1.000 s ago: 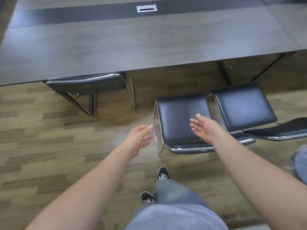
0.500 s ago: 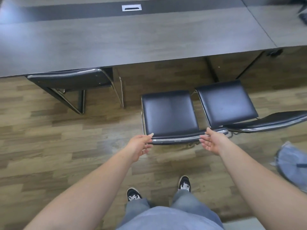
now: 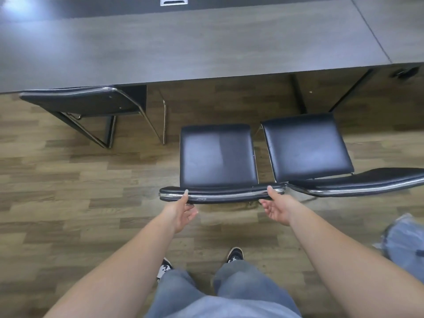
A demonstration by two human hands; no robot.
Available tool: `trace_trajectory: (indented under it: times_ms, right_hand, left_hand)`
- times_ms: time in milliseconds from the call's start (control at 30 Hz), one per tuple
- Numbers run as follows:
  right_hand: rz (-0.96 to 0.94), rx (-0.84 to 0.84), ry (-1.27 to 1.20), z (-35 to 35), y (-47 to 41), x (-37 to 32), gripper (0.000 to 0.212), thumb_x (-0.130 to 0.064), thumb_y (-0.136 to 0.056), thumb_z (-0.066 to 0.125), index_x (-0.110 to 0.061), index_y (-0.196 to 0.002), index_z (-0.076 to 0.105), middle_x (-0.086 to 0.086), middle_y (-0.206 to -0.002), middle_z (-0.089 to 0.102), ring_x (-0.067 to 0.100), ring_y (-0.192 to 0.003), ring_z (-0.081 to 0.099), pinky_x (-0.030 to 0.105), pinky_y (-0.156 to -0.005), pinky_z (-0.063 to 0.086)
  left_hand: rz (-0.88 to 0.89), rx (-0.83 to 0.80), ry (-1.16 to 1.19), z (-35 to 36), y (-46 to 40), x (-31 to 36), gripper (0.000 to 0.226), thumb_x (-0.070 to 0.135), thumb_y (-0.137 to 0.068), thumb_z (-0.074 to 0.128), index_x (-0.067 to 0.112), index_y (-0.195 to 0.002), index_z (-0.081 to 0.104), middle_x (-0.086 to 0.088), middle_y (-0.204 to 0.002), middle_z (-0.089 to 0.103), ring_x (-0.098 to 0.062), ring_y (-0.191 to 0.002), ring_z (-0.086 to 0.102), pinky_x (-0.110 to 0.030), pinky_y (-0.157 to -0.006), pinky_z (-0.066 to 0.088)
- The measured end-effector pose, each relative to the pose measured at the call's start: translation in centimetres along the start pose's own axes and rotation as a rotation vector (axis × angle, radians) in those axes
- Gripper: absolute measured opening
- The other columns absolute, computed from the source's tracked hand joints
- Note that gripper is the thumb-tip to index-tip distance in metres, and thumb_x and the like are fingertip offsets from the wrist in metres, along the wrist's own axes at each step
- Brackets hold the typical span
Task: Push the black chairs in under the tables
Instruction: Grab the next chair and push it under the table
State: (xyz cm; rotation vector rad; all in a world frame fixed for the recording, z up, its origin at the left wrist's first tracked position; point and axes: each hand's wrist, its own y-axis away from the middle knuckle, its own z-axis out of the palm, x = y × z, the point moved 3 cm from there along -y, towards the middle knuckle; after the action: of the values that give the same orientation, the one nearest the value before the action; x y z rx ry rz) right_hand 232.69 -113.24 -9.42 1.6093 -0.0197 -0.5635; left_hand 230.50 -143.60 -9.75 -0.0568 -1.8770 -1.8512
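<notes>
Starting at your left, 1 black chair already sits tucked against the dark wood-grain table, its backrest right at the table edge and its chrome legs showing beneath, so that one looks done. Moving toward the middle, your left hand is on the top rail of the middle chair: the thumb lies over the chrome-trimmed backrest near its left end, with the fingers curled loosely underneath, a light hold, not a tight clamp. Your right hand meets the same backrest near its right end, thumb up against the rail and the fingers half open below it; whether they actually close on the rail you cannot tell from this view. This chair stands well clear of the table, with its whole seat visible on the plank floor, so the push has not yet carried it in. Just beside it to the right, a third chair also stands fully out, its backrest running off toward the frame edge. By my reading, 1 of the 3 visible chairs is in, 1 is in hand, and 1 is untouched. At the far right edge lies a pale blue bundle, too blurred to identify.
</notes>
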Motion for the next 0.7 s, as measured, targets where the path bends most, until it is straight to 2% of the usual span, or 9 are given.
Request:
trace_trajectory:
  times_ms: [33, 133, 200, 267, 300, 400, 567, 700]
  right_hand:
    - [0.001, -0.010, -0.013, 0.0, -0.5, 0.1, 0.039, -0.046, -0.096, 0.050, -0.015, -0.119, 0.052, 0.003, -0.079, 0.062, 0.006, -0.044, 0.053, 0.015, -0.039, 0.042]
    - [-0.001, -0.007, -0.003, 0.0, -1.6, 0.3, 0.029, -0.042, -0.098, 0.047, -0.014, -0.100, 0.054, 0.003, -0.076, 0.060, 0.009, -0.054, 0.050, 0.016, -0.038, 0.042]
    - [-0.026, 0.009, 0.012, 0.0, -2.2, 0.2, 0.031, -0.041, -0.099, 0.047, -0.011, -0.091, 0.054, 0.004, -0.073, 0.057, 0.011, -0.057, 0.049, 0.017, -0.038, 0.042]
    - [-0.045, 0.016, 0.005, -0.1, -2.8, 0.1, 0.029, -0.038, -0.099, 0.047, -0.010, -0.091, 0.053, 0.006, -0.072, 0.056, 0.011, -0.057, 0.049, 0.019, -0.038, 0.043]
    - [-0.049, 0.013, 0.001, -0.2, -3.1, -0.1, 0.028, -0.037, -0.099, 0.048, -0.010, -0.093, 0.053, 0.006, -0.072, 0.056, 0.011, -0.057, 0.048, 0.018, -0.038, 0.043]
    - [-0.058, 0.013, -0.014, 0.0, -3.8, -0.5, 0.027, -0.036, -0.099, 0.048, -0.010, -0.095, 0.053, 0.007, -0.072, 0.056, 0.012, -0.056, 0.048, 0.019, -0.040, 0.043]
    - [-0.082, 0.014, -0.013, 0.9, -4.6, -3.5, 0.026, -0.036, -0.099, 0.047, -0.011, -0.097, 0.051, 0.007, -0.073, 0.055, 0.013, -0.056, 0.046, 0.023, -0.044, 0.042]
    - [-0.087, -0.004, 0.006, 2.2, -5.9, -7.5, 0.028, -0.037, -0.099, 0.047, -0.010, -0.104, 0.052, 0.007, -0.073, 0.055, 0.013, -0.057, 0.048, 0.025, -0.049, 0.044]
  left_hand:
    - [0.014, 0.011, 0.022, 0.0, -0.4, -0.2, 0.061, 0.044, -0.096, 0.058, 0.005, -0.142, 0.049, -0.023, -0.141, 0.054, -0.033, -0.115, 0.062, -0.031, -0.070, 0.057]
    - [0.058, 0.062, 0.125, -0.5, -1.4, -0.5, 0.054, 0.040, -0.095, 0.061, 0.001, -0.132, 0.053, -0.026, -0.135, 0.058, -0.031, -0.094, 0.068, -0.031, -0.058, 0.062]
    - [0.088, 0.059, 0.183, -0.7, -2.1, -0.5, 0.048, 0.035, -0.096, 0.061, -0.001, -0.127, 0.053, -0.028, -0.133, 0.059, -0.033, -0.091, 0.068, -0.034, -0.068, 0.062]
    - [0.099, 0.062, 0.217, -0.7, -2.6, -0.3, 0.049, 0.031, -0.098, 0.059, -0.003, -0.132, 0.050, -0.029, -0.134, 0.058, -0.037, -0.100, 0.067, -0.038, -0.085, 0.056]
    - [0.101, 0.067, 0.238, -0.6, -2.9, -0.1, 0.051, 0.030, -0.098, 0.059, -0.003, -0.135, 0.049, -0.029, -0.137, 0.056, -0.040, -0.108, 0.065, -0.040, -0.087, 0.055]
    - [0.111, 0.085, 0.267, -0.4, -3.2, 0.6, 0.055, 0.029, -0.095, 0.063, -0.001, -0.139, 0.047, -0.030, -0.145, 0.050, -0.044, -0.117, 0.062, -0.039, -0.074, 0.061]
    - [0.150, 0.083, 0.272, 0.5, -3.8, 3.2, 0.049, 0.025, -0.096, 0.063, -0.003, -0.134, 0.052, -0.030, -0.139, 0.054, -0.041, -0.101, 0.068, -0.034, -0.057, 0.063]
    - [0.168, 0.082, 0.288, 2.3, -5.3, 6.6, 0.047, 0.025, -0.095, 0.064, -0.003, -0.131, 0.054, -0.027, -0.134, 0.059, -0.040, -0.097, 0.069, -0.033, -0.055, 0.062]
